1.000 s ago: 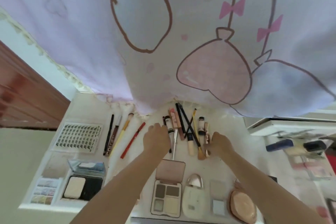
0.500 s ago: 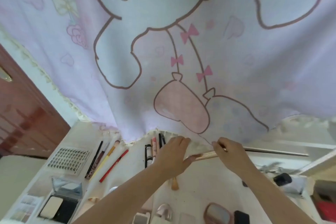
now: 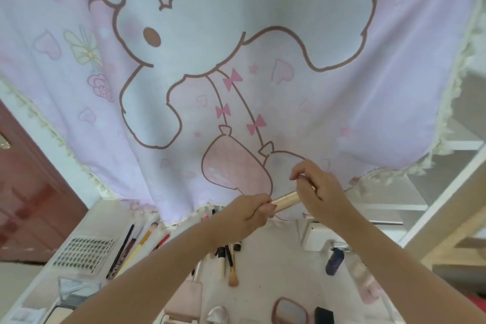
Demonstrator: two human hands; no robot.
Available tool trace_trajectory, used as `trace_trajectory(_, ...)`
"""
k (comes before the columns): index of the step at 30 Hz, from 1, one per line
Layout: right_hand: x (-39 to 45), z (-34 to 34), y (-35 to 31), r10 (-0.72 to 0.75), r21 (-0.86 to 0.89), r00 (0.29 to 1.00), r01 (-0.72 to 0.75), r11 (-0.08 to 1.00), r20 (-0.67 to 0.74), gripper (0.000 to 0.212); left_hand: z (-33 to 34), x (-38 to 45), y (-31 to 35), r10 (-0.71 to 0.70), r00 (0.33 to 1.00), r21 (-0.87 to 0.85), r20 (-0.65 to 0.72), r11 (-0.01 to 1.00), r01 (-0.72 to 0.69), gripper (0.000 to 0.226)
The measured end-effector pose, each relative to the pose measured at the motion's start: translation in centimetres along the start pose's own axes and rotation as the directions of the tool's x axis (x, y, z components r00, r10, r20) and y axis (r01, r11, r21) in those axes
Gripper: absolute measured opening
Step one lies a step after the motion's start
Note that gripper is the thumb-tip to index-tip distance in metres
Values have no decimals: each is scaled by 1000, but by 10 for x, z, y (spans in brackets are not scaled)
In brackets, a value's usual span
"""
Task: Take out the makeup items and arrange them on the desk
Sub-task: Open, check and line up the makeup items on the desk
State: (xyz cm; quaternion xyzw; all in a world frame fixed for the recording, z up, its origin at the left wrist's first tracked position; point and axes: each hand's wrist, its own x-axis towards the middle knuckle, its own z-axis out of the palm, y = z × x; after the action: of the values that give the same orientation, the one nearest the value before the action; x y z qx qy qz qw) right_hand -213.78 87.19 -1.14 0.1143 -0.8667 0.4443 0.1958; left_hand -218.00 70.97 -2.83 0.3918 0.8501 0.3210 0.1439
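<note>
A slim gold makeup tube (image 3: 285, 199) is held up above the white desk (image 3: 268, 266), in front of the curtain. My left hand (image 3: 249, 212) grips its lower end. My right hand (image 3: 317, 189) holds its upper end, fingers curled round it. Below on the desk lie several brushes and pencils (image 3: 227, 260), more pencils (image 3: 131, 247) to the left, a false-lash card (image 3: 84, 251), a round pink compact (image 3: 289, 312) and a silver item (image 3: 217, 314). My left forearm hides part of the row.
A pink cartoon curtain (image 3: 236, 74) with a fringed hem hangs over the desk's far side. A brown door (image 3: 29, 192) stands at left. A dark blue bottle (image 3: 334, 262) and a white box (image 3: 315, 237) sit at right, beside a wooden frame (image 3: 447, 218).
Both hands rose from the row of items on the desk and now hold the gold tube up between them. The view tilted upward, showing more curtain.
</note>
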Motion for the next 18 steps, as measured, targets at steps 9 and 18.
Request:
trace_trajectory(9,19,-11,0,-8,-185,983,42,982,182,35,-24,-12,6,-20,989,306,-149,950,65,14)
trace_trajectory(18,23,-8,7,47,46,963,-61,997,267,30,-32,-13,8,-18,986,394,-168,915,84,16)
